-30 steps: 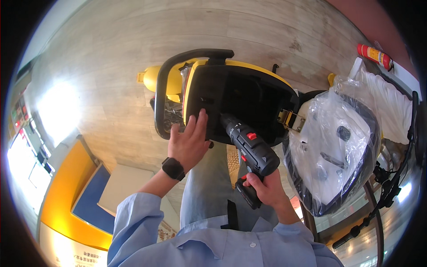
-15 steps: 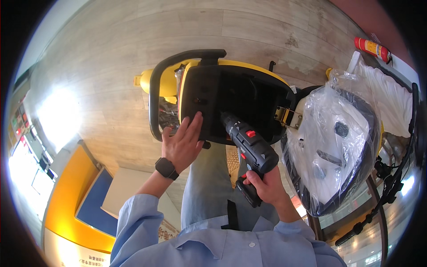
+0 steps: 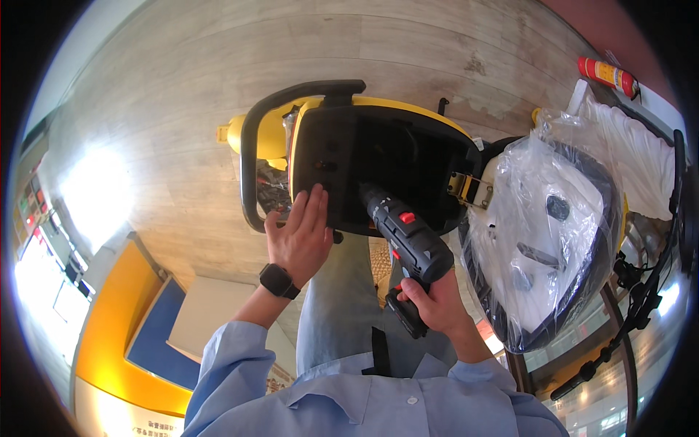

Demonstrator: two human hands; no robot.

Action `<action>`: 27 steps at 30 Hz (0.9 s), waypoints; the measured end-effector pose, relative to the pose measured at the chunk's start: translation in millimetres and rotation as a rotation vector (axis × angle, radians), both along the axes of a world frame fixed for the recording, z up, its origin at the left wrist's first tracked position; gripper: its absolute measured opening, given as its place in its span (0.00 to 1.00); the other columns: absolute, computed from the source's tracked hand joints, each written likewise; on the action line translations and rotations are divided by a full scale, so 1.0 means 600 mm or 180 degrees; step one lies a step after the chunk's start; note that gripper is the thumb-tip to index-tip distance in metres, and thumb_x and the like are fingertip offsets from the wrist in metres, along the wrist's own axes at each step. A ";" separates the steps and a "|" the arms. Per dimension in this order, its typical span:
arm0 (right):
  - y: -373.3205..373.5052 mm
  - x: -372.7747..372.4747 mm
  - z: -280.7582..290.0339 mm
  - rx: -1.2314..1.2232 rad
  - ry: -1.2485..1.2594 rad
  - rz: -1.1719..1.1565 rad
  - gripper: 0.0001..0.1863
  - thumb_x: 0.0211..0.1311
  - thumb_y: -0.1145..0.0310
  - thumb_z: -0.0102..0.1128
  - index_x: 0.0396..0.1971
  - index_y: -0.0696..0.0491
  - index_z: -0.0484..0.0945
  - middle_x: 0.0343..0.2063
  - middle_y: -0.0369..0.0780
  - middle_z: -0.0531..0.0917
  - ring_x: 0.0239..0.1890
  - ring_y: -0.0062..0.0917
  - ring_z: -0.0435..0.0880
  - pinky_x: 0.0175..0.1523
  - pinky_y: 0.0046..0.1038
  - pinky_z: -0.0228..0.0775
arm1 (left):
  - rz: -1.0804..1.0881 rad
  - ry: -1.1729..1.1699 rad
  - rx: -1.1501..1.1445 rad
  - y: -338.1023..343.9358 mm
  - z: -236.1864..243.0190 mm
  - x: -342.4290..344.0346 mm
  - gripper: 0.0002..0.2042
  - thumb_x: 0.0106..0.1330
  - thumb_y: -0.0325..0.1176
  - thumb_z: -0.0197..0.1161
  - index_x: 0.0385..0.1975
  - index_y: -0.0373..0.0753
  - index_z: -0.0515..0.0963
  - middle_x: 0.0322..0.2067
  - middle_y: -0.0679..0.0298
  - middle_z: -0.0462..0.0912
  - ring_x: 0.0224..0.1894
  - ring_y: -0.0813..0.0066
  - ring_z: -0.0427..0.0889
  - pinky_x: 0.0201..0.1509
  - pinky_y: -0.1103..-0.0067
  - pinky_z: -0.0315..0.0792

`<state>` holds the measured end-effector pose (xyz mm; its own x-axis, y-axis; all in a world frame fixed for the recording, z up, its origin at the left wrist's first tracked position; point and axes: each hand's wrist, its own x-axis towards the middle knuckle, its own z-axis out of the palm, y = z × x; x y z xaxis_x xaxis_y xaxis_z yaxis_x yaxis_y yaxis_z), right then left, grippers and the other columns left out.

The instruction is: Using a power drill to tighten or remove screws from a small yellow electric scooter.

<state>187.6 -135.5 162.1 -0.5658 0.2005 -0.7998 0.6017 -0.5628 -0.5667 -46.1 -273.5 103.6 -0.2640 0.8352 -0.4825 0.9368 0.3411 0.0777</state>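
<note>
My right hand (image 3: 435, 302) is wrapped round the grip of a black cordless drill (image 3: 409, 237) with red buttons. The drill tilts away to the left, its chuck over the dark storage bin (image 3: 393, 149) of a yellow scooter; any bit at its tip is lost against the black. My left hand (image 3: 300, 239) lies with fingers stretched on the near left rim of that bin, holding nothing. On the right, the raised seat (image 3: 535, 240), wrapped in clear plastic, hangs from a brass-coloured hinge (image 3: 470, 190). A black grab rail (image 3: 251, 156) curves round the scooter's left end.
A red fire extinguisher (image 3: 608, 76) lies at the upper right, near white sheeting (image 3: 633, 149). Black handlebars with cables (image 3: 637, 320) stand at the far right. Wooden flooring (image 3: 291, 44) spreads beyond the scooter. Yellow and blue panels (image 3: 120, 313) are at the lower left.
The scooter sits very slightly further left in the picture. My left forearm has shifted a little to the right; both hands keep their places on the bin rim and the drill.
</note>
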 end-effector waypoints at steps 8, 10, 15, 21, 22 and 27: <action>-0.001 -0.010 0.006 0.0245 -0.0254 -0.0060 0.17 0.68 0.61 0.62 0.47 0.59 0.80 0.24 0.40 0.85 0.28 0.26 0.86 0.37 0.28 0.77 | -0.0369 0.0101 0.0070 -0.001 0.001 -0.018 0.33 0.58 0.40 0.66 0.68 0.45 0.70 0.69 0.69 0.69 0.66 0.78 0.71 0.62 0.60 0.57; -0.001 -0.012 0.005 0.0227 -0.0234 -0.0115 0.17 0.68 0.61 0.62 0.48 0.58 0.80 0.24 0.40 0.85 0.28 0.26 0.86 0.38 0.28 0.77 | -0.0494 0.0094 0.0075 0.010 0.001 -0.024 0.33 0.58 0.40 0.66 0.68 0.44 0.70 0.68 0.68 0.71 0.65 0.77 0.71 0.62 0.60 0.57; -0.001 -0.017 0.009 0.0170 -0.0260 -0.0236 0.17 0.68 0.61 0.61 0.50 0.57 0.81 0.25 0.39 0.85 0.29 0.26 0.87 0.39 0.28 0.77 | -0.0718 -0.0015 0.0343 0.040 0.005 -0.036 0.28 0.56 0.36 0.64 0.60 0.37 0.77 0.55 0.64 0.78 0.55 0.74 0.76 0.55 0.64 0.66; -0.001 -0.011 0.008 0.0181 -0.0316 -0.0141 0.16 0.69 0.60 0.60 0.48 0.56 0.82 0.25 0.38 0.85 0.29 0.26 0.87 0.39 0.28 0.76 | -0.0452 -0.0191 0.0357 0.032 0.010 -0.038 0.30 0.54 0.36 0.67 0.60 0.36 0.76 0.56 0.64 0.77 0.58 0.76 0.75 0.55 0.63 0.66; -0.003 -0.007 0.004 0.0200 -0.0314 -0.0106 0.16 0.69 0.59 0.60 0.46 0.56 0.82 0.24 0.39 0.85 0.29 0.26 0.87 0.39 0.28 0.76 | -0.0462 -0.0192 0.0356 0.030 0.009 -0.037 0.30 0.54 0.36 0.67 0.60 0.36 0.76 0.56 0.64 0.77 0.58 0.76 0.75 0.55 0.63 0.66; -0.004 0.007 -0.006 0.0059 -0.0241 0.0026 0.22 0.69 0.72 0.60 0.59 0.63 0.71 0.35 0.41 0.82 0.30 0.20 0.83 0.39 0.27 0.82 | -0.0521 -0.0122 0.0352 0.028 0.002 -0.035 0.31 0.54 0.35 0.67 0.62 0.37 0.75 0.58 0.65 0.75 0.60 0.76 0.74 0.56 0.62 0.65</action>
<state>191.8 -137.9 158.6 -0.5056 0.2111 -0.8365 0.6477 -0.5476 -0.5297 -67.1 -256.4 104.9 -0.1036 0.9138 -0.3926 0.9747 0.1719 0.1430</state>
